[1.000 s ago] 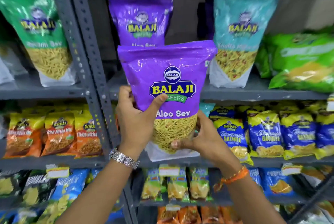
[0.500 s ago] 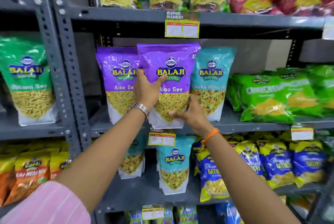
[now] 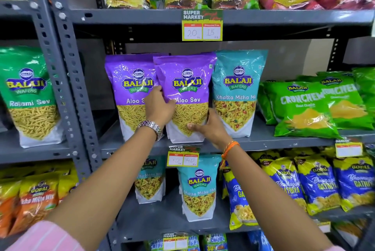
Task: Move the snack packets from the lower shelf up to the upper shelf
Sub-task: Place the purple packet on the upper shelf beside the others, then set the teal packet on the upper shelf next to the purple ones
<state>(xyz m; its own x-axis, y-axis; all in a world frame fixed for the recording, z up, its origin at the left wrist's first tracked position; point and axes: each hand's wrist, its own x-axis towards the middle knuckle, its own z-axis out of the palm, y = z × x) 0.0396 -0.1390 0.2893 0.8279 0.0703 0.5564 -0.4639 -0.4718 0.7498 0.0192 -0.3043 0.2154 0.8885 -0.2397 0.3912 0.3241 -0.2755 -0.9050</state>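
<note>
A purple Aloo Sev packet (image 3: 187, 80) stands upright on the upper shelf (image 3: 263, 140), between another purple Aloo Sev packet (image 3: 129, 80) and a teal Khatta Mitha Mix packet (image 3: 238, 92). My left hand (image 3: 159, 106) grips its left edge, thumb on the front. My right hand (image 3: 210, 127) holds its lower right corner. On the lower shelf (image 3: 162, 218) stand two teal Khatta Mitha Mix packets (image 3: 198, 188), one half hidden behind my left forearm.
Green Crunchem bags (image 3: 308, 108) lie to the right on the upper shelf. Blue Gopal packets (image 3: 316, 183) fill the lower shelf's right side. A grey slotted upright (image 3: 67, 80) divides off the left rack with a green Ratlami Sev packet (image 3: 28, 92). Price tags (image 3: 202, 25) hang on shelf edges.
Both hands carried the purple packet up and back from in front of the shelves. It now stands on the upper shelf between its neighbours. The view tilted upward.
</note>
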